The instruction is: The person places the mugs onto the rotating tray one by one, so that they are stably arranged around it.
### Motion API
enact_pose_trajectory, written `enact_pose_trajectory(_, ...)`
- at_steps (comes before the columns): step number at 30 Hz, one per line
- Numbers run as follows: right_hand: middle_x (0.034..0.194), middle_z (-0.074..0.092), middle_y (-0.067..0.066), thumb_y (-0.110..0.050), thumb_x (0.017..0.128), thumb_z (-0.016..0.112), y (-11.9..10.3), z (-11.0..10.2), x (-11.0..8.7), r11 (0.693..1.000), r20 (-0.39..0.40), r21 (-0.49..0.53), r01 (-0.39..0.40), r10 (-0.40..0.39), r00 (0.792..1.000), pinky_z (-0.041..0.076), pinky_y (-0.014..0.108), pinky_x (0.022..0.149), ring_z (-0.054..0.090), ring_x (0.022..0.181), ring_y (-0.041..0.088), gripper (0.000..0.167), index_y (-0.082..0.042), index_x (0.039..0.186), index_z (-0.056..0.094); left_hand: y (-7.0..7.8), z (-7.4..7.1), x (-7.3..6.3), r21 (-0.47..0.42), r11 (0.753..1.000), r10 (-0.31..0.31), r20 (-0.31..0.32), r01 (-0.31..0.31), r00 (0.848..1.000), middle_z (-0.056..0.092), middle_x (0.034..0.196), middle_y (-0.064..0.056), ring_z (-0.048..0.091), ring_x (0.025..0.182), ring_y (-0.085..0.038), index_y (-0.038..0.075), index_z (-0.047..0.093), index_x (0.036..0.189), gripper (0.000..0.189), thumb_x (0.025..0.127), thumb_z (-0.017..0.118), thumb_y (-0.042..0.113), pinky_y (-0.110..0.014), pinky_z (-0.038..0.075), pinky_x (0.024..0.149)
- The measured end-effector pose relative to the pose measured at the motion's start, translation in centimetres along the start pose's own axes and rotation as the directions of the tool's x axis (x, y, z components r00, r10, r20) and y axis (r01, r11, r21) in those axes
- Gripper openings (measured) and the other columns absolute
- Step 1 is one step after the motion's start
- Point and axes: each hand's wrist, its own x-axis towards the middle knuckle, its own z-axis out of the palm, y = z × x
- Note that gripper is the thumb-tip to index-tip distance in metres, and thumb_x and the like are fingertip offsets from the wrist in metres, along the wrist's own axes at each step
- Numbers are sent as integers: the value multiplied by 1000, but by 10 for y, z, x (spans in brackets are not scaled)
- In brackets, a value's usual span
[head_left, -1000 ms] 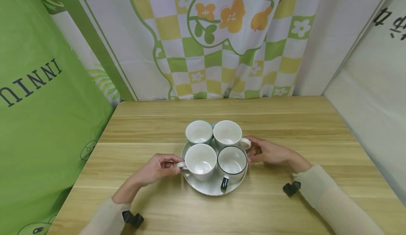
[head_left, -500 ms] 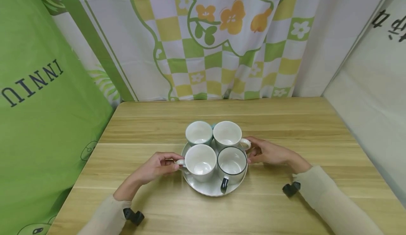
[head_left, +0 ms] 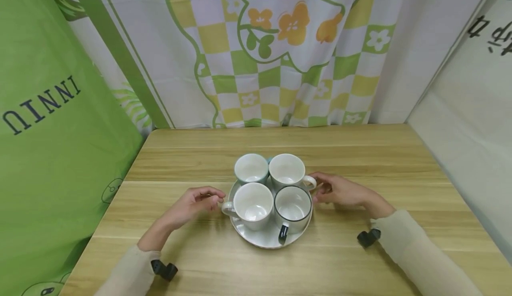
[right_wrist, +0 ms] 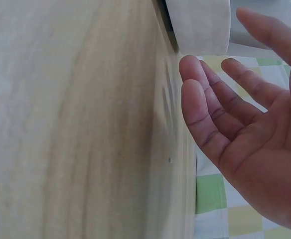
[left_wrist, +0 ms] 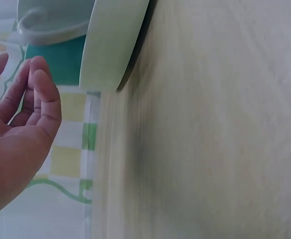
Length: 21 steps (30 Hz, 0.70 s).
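Several mugs stand close together on a round white plate point(head_left: 260, 241). At front left is a white mug point(head_left: 253, 203), its handle pointing left; my left hand point(head_left: 195, 205) is beside that handle, fingers loosely bent and holding nothing. In the left wrist view a gap shows between the fingertips and the mug handle point(left_wrist: 51, 36). A black-rimmed mug point(head_left: 293, 203) with a black handle stands front right. Behind are a pale teal mug point(head_left: 251, 169) and another white mug point(head_left: 286, 170). My right hand point(head_left: 342, 192) is at the plate's right edge, fingers relaxed, nothing in its grasp.
The plate sits near the middle of a wooden table point(head_left: 344, 265). A patterned curtain point(head_left: 280, 87) hangs behind the table's far edge, a green cloth point(head_left: 60, 154) on the left and a white cloth point(head_left: 472, 122) on the right.
My left hand has let go of the front-left white mug's handle and drawn back slightly to the left. The right hand's fingers have eased a little at the plate's edge. Mugs and plate stay put.
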Motion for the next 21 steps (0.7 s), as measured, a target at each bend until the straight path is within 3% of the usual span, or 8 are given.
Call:
enact_pose_trajectory(6,117,68,16,-16,93,71,-2,-5,-1,999,-11,-33,0,0,1000,56,27,86,69,99,24,44,-1,132,56,0,-12,5,48,999,-17,-48,19,999,64,119,-31,67,94,-23,-4,62,125,35,103,57,23,-41,58,83)
enact_pose_trajectory(8,117,68,16,-14,94,70,-4,-6,-1,1000,-15,-31,-5,4,1000,56,26,83,69,98,26,41,-1,131,58,0,-17,7,65,997,-31,-66,35,997,64,121,-30,67,96,-20,-4,62,125,36,103,57,23,-41,58,85)
enact_pose_trajectory(12,117,68,17,-12,95,67,-5,-10,0,1000,-23,-14,-6,5,1000,56,25,77,69,96,25,36,0,128,60,2,-26,11,114,992,-41,-98,52,994,64,121,-29,67,99,-27,-4,61,127,37,103,57,24,-39,58,84)
enact_pose_trajectory(16,112,69,18,-12,96,66,-7,-13,0,1000,-24,4,-3,3,1000,57,26,77,70,92,24,35,1,128,59,4,-33,15,194,980,-24,-126,49,992,67,118,-26,65,100,-35,1,63,126,34,102,58,24,-38,58,82)
enact_pose_trajectory(21,110,69,19,-15,98,63,-9,-17,0,1000,-27,-3,-24,24,999,58,33,70,69,87,29,35,-1,131,58,8,-39,20,304,952,6,-154,41,988,70,117,-18,66,100,-33,11,67,123,29,103,57,29,-35,58,80)
